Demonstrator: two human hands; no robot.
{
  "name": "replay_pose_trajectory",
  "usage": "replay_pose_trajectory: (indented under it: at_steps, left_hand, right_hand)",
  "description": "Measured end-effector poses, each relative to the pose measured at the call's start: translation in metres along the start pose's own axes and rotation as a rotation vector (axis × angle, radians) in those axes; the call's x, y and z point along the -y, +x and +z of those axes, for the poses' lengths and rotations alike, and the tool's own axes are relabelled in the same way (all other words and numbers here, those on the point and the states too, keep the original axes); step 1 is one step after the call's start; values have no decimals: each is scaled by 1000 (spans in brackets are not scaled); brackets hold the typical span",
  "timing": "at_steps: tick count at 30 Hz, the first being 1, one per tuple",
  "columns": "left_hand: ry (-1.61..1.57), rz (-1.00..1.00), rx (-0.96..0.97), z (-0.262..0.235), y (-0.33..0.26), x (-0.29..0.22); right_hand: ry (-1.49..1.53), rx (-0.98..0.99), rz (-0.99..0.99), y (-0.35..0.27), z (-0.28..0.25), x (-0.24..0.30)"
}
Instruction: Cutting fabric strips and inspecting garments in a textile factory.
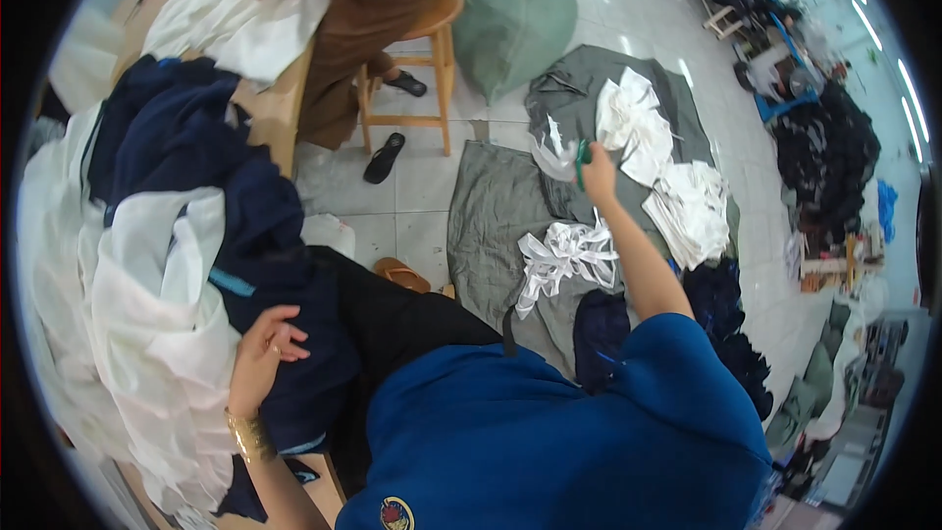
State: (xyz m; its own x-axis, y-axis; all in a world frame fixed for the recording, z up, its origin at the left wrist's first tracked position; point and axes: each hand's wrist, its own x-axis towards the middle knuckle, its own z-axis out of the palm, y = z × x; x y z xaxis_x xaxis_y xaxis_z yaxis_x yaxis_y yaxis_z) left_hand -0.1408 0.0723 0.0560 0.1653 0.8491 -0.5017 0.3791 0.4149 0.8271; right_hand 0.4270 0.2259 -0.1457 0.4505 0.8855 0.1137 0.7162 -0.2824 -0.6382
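Note:
My right hand (599,177) reaches out over the cloth spread on the floor, its fingers closed around green-handled scissors (583,159). A white strip (552,159) shows beside the scissors; whether my hand also holds it I cannot tell. White cut pieces (633,123) lie just past that hand, with a second white stack (690,213) to its right. Nearer to me is a tangle of white strips (564,257). My left hand (263,353) rests with loosely bent, parted fingers on navy fabric (285,388), holding nothing. White fabric (162,324) is heaped beside it.
Grey-green cloth (500,201) covers the floor under the white pieces. Across the table sits another person on a wooden stool (407,64), hands on white cloth (235,25). A large green sack (515,20) stands behind. Dark bundles (726,309) lie at my right.

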Motion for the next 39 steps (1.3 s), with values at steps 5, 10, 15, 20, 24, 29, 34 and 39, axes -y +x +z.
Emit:
replay_pose_trajectory:
  at_steps: [5, 10, 15, 20, 24, 29, 34, 39]
  left_hand:
    - [35, -39, 65, -3, -1, -7]
    - [57, -81, 79, -4, 3, -11]
    - [79, -98, 43, -1, 1, -12]
    - [105, -93, -4, 6, -8, -13]
    - [173, -95, -5, 21, -16, -28]
    - [55, -79, 54, 29, -19, -34]
    - [-168, 56, 4, 32, -51, -13]
    - [-371, 142, -100, 70, -72, 31]
  right_hand:
    - [77, 159, 334, -69, 33, -46]
    - [-122, 36, 339, -80, 19, -114]
    - [-351, -36, 457, -78, -34, -162]
    - [-478, 26, 572, -96, -86, -188]
    - [-502, 126, 595, -117, -72, -215]
    - [1, 371, 385, -116, 18, -155]
    - [387, 810, -74, -102, 65, 43]
    - [456, 1054, -559, -164, 36, 247]
